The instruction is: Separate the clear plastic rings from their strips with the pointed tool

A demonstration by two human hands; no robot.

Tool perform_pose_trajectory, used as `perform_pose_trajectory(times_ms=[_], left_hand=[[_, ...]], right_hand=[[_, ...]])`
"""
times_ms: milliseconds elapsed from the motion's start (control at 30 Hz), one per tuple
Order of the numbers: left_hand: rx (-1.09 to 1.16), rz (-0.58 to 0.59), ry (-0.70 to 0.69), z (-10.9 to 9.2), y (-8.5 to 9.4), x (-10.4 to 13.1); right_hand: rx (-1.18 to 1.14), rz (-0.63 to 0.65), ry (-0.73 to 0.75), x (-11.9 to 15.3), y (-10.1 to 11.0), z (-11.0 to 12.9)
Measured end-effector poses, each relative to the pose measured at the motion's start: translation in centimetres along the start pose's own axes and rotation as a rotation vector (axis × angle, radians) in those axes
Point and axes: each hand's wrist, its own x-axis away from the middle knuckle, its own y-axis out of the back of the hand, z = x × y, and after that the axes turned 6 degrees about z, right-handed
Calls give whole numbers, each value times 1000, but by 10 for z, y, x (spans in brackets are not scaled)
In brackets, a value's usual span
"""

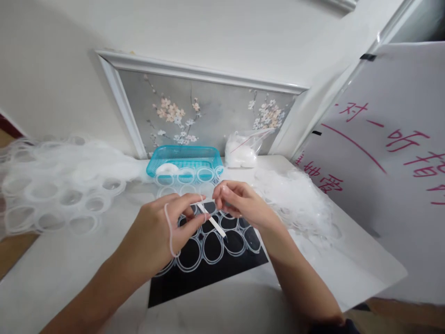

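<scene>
A thin white loop (168, 232) runs over the back of my left hand (170, 220). That hand's index finger and thumb are bent toward each other, with a thin white piece at their tips that looks like part of the loop. Close by on the right, my right hand (239, 202) has its fingers curled and pinched; what they hold is too small to tell. A slim white stick with a dark tip (216, 225) slants beside the left fingertips, above a sheet of joined white rings (213, 248). Beneath the rings is a black board (181, 290), partly covered by my hands.
A blue plastic basket (186, 150) with white material in it stands behind my hands. To its right is a clear bag of white stuff (241, 150). Heaps of ringed white sheets (62, 185) lie left and right (295, 197). A whiteboard (389, 208) with red writing borders the right side.
</scene>
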Motion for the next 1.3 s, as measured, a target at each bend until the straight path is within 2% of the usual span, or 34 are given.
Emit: perform_pose_trajectory(times_ms=[100, 267, 400, 467, 567, 667, 800, 900, 967, 1000, 1133, 1300], left_hand=[[-133, 55, -20, 2, -7, 0], [-380, 95, -127, 5, -10, -3], [-625, 169, -47, 6, -11, -2], [-644, 196, -13, 9, -13, 0], [-526, 202, -52, 15, -14, 3], [-445, 143, -145, 16, -12, 2], [-424, -32, -365, 2, -3, -2], [-300, -176, -436, -11, -2, -1], [-120, -197, -349, -15, -5, 1], [-13, -151, -285, -15, -8, 2], [345, 197, -108, -15, -14, 4], [478, 359, -44, -17, -16, -1]], right_hand=[[-46, 9, 98, 9, -17, 10], [-34, 41, 115, 12, -44, 9], [260, -121, 185, 17, -58, 10], [296, -157, 212, 18, -61, 9], [85, -107, 180, 16, -57, 6], [-219, -122, 152, 11, -43, 5], [-510, -178, 179, 12, -23, 14], [-510, -140, 244, 24, -19, 24], [-415, -55, 266, 35, -23, 30], [-351, -11, 270, 40, -26, 32], [-58, 104, 311, 52, -35, 39], [176, 187, 331, 59, -32, 44]])
